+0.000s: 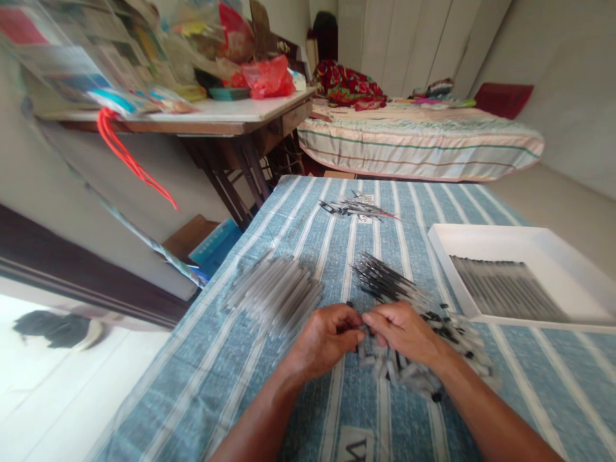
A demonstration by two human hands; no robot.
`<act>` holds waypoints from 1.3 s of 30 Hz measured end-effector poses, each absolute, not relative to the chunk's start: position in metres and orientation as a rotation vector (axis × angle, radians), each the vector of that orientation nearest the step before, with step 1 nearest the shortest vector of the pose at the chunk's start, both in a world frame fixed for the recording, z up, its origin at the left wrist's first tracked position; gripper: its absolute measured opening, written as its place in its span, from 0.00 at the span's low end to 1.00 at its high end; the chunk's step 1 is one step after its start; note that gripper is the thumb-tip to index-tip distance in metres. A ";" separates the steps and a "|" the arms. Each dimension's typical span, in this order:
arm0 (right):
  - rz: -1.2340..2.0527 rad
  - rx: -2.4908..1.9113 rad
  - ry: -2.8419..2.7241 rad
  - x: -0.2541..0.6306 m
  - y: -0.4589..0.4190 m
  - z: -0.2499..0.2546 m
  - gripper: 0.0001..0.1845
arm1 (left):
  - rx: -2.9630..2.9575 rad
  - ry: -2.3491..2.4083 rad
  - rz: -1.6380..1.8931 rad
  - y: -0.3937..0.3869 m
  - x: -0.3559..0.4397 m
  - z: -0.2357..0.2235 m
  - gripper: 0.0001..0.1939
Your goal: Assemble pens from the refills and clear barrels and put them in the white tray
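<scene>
My left hand (328, 339) and my right hand (403, 330) meet above the table, fingertips pinched close together. Both are closed, and whatever small piece sits between the fingers is mostly hidden. Under and beside my right hand lies a loose heap of pen caps (418, 375), translucent grey with some black parts. Just beyond it rests a bundle of dark pen refills (385, 277). To the left of my left hand, a pile of translucent grey pen barrels (276, 292) lies side by side.
A white box (543, 247) on the right holds a row of pens (510, 289). More thin refills (359, 206) lie at the far end of the striped tablecloth (231, 385). A cluttered desk (240, 119) stands back left, a bed (418, 138) behind.
</scene>
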State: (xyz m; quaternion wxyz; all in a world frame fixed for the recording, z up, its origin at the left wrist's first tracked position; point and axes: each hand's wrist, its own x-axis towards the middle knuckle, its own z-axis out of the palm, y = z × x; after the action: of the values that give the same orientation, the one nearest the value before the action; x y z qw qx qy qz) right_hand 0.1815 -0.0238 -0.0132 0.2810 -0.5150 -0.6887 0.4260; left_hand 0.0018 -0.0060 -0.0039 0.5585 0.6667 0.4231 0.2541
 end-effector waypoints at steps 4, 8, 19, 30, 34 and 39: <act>1.164 -1.328 -1.811 0.183 -0.023 -0.014 0.17 | 1.586 0.988 0.609 -0.005 0.001 -0.004 0.01; 1.168 -1.374 -1.813 0.183 -0.023 -0.015 0.21 | 1.656 0.991 0.601 -0.004 0.001 -0.005 0.01; 1.287 -1.408 -1.662 0.177 -0.021 -0.013 0.15 | 2.006 1.124 0.622 -0.005 0.005 0.002 0.03; 1.321 -1.392 -1.477 0.185 -0.010 -0.012 0.14 | 2.239 0.972 0.451 0.013 -0.008 0.001 0.09; 1.268 -1.411 -1.498 0.185 -0.012 -0.012 0.14 | 2.244 1.010 0.479 0.008 -0.003 0.002 0.08; 1.240 -1.378 -1.479 0.194 -0.012 -0.010 0.20 | 2.171 1.091 0.581 0.007 -0.004 0.004 0.07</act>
State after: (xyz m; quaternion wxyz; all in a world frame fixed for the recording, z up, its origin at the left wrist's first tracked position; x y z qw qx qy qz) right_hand 0.1939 -0.0124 -0.0101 0.3753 -0.5386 -0.5781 0.4847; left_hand -0.0036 0.0075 0.0042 0.3160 0.8245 0.4142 0.2207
